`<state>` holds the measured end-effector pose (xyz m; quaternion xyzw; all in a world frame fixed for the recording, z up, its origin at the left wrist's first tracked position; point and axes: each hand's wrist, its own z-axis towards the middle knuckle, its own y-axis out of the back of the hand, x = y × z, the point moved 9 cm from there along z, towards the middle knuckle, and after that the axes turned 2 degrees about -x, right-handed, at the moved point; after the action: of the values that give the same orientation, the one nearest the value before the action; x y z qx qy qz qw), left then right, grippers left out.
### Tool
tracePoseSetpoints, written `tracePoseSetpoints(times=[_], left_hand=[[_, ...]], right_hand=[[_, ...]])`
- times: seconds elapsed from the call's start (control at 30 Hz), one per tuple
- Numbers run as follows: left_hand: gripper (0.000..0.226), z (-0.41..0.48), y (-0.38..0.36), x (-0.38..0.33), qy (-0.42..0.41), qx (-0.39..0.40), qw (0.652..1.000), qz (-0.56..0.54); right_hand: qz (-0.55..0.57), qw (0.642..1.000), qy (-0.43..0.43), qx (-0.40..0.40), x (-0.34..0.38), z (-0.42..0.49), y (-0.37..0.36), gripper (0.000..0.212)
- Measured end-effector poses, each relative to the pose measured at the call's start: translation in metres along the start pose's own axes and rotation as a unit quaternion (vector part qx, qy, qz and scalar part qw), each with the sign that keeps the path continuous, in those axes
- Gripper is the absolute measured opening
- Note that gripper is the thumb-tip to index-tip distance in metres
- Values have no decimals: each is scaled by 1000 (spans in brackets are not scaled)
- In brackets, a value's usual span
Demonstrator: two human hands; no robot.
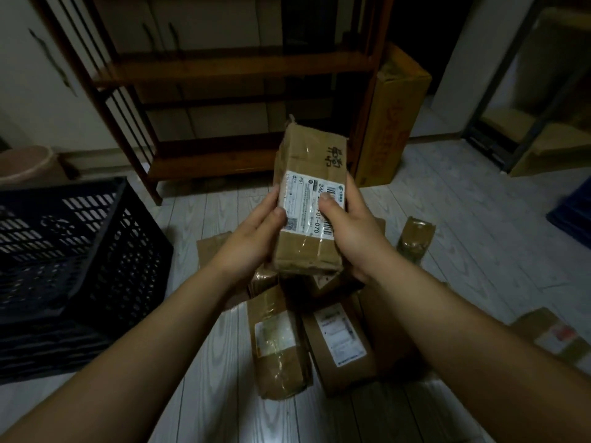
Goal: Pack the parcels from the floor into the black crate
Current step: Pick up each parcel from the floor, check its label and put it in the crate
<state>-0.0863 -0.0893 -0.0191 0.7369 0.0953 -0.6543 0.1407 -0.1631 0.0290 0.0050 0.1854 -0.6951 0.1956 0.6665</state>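
Both grips are on the same thing: a brown cardboard parcel with a white shipping label (pixel 311 199), clear tape and black handwriting near its far end. The left-hand grip (pixel 252 231) has its thumb curled onto the label's left edge, and its other fingers are hidden behind the box. The right-hand grip (pixel 348 225) wraps the right side, thumb pressed on the label and covering part of the printed number. So both are closed round the parcel. It's up in the air, more or less on end with a slight tilt, over the pile and to the right of the crate, not in it.

The small print on the label is too fine to read. Right under the wrists there's a heap of brown parcels on the pale plank floor (pixel 479 219), partly blocked by the held box. I can make out a heavily taped long brown box (pixel 278 346) and, touching its right side, a brown box with a white label (pixel 339 343). A small taped brown packet (pixel 415 241) lies apart on the right, and another brown parcel (pixel 553 340) is cut off at the right edge.

The black slatted plastic crate (pixel 96 251) sits on the left and is cut off by the frame. Its inside is too dark to tell what's in it. Far back there's a dark wooden shelf unit (pixel 224 68), with a tall yellowish cardboard carton (pixel 393 116) standing just beside it.
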Motion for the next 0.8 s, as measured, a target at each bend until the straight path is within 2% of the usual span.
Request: tracePoseSetpoints(times=[0.07,0.17,0.33,0.4,0.5,0.57,0.67,0.77,0.8], left_hand=[[71,-2,-3,-27,11,37,999,-5],[90,-9,9,-83,40,38,998,-9],[104,-31,51,-211,81,48,995,12],[100,-42,65,-269,89,67,993,34],[93,-62,86,-358,84,98,990,62],[92,-76,104,-415,84,90,989,87],[86,-96,133,-491,86,52,990,98],[50,-118,158,-550,104,-30,992,62],[44,-127,163,-563,111,-56,992,37]], right_hand=[[29,999,-18,-8,21,0,-4,44],[35,998,-44,-7,71,-1,-10,40],[-24,999,-30,-28,215,8,-4,81],[-39,999,-26,-23,276,10,-6,75],[-32,999,-33,-26,359,2,-16,43],[-19,999,-28,-39,412,-9,-26,32],[3,997,-17,-72,482,-29,-40,28],[45,991,-23,-127,532,-44,-45,21],[59,987,-25,-144,546,-48,-46,19]])
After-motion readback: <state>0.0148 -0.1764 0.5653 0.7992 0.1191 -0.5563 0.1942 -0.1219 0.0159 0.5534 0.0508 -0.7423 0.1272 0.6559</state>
